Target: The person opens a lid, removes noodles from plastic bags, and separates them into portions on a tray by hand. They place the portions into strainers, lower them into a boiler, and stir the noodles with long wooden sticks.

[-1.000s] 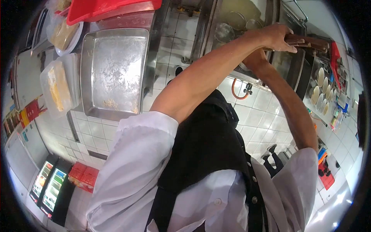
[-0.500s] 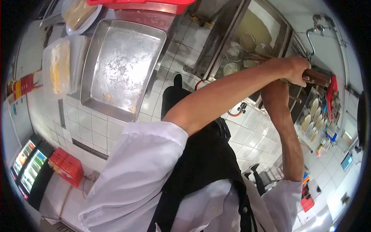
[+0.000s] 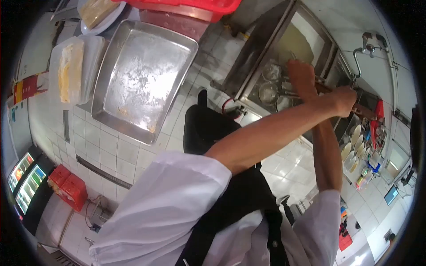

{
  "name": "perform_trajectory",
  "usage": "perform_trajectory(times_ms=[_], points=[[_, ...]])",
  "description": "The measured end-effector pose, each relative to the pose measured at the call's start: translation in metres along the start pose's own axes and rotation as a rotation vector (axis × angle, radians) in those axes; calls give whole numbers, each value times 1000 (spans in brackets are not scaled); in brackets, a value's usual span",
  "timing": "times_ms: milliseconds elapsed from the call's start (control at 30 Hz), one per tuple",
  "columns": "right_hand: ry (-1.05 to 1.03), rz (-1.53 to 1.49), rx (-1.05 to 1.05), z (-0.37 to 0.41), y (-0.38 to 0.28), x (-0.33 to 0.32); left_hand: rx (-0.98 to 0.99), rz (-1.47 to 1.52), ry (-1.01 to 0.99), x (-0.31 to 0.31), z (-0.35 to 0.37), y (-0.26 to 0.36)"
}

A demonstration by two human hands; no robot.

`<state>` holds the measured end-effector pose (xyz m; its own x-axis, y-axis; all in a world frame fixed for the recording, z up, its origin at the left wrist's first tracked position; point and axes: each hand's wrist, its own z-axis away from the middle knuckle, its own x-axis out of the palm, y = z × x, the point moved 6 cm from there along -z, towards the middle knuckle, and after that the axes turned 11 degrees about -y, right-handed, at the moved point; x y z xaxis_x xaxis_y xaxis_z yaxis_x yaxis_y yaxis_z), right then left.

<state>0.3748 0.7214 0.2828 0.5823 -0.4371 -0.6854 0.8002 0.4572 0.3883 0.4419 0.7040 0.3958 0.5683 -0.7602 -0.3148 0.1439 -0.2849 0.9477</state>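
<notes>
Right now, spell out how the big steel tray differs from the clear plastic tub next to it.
The steel tray is shiny, opaque metal, while the plastic tub is see-through. The steel tray is clearly the larger of the two. The steel tray holds only a few crumbs, while the plastic tub holds a block of pale yellow food. Both are rectangular and lie side by side.

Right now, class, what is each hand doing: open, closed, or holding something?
Left hand: closed on a wooden handle.
Right hand: above the strainers; its grip cannot be told.
</notes>
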Motion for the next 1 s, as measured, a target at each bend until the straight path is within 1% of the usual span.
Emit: perform_trajectory(times_ms=[67,133,167,233,300,333,400,433,467,500,567,600,667,700,767,800,867,900,967,1000], points=[[-41,91,-36,-6,1,1,7,-6,15,5,0,2],[3,64,-46,-11,10,-5,12,-23,37,0,-2,-3],[26,33,-55,-6,12,-4,3,22,25,3,-3,-5],[24,84,-86,-4,8,0,-1,56,19,4,-7,-6],[25,132,-123,-6,1,-2,-2,-69,27,5,-6,-4],[2,168,-126,-8,-1,-3,-4,-68,32,2,-8,-6],[-41,192,-128,2,-7,-3,-32,-3,-101,6,-5,-4],[29,169,-113,3,-5,-13,-30,-9,-98,2,-3,-4],[96,148,-104,4,-5,-21,-9,-15,-54,-1,-3,-2],[93,148,-109,0,-5,-18,10,-15,-15,0,-1,-1],[-26,138,-87,-2,-2,-8,4,-4,-18,4,1,2],[-22,140,-87,0,-1,-10,-1,-14,-6,-1,1,1],[87,102,-50,7,2,-21,27,-19,1,-3,-3,-2],[77,100,-54,5,-1,-18,59,-13,-10,3,-3,0],[-197,170,-101,-4,-5,2,36,-33,-27,9,-4,3],[-191,171,-99,-5,-5,3,16,-68,-33,6,-5,1],[-22,228,-117,3,-12,-2,40,-75,1,1,-5,-1],[-37,222,-120,11,-12,-1,67,-73,23,6,-4,2],[54,207,-157,10,-8,-17,64,-73,31,8,-5,-1],[55,210,-159,2,-6,-15,59,-65,42,5,-3,0]])
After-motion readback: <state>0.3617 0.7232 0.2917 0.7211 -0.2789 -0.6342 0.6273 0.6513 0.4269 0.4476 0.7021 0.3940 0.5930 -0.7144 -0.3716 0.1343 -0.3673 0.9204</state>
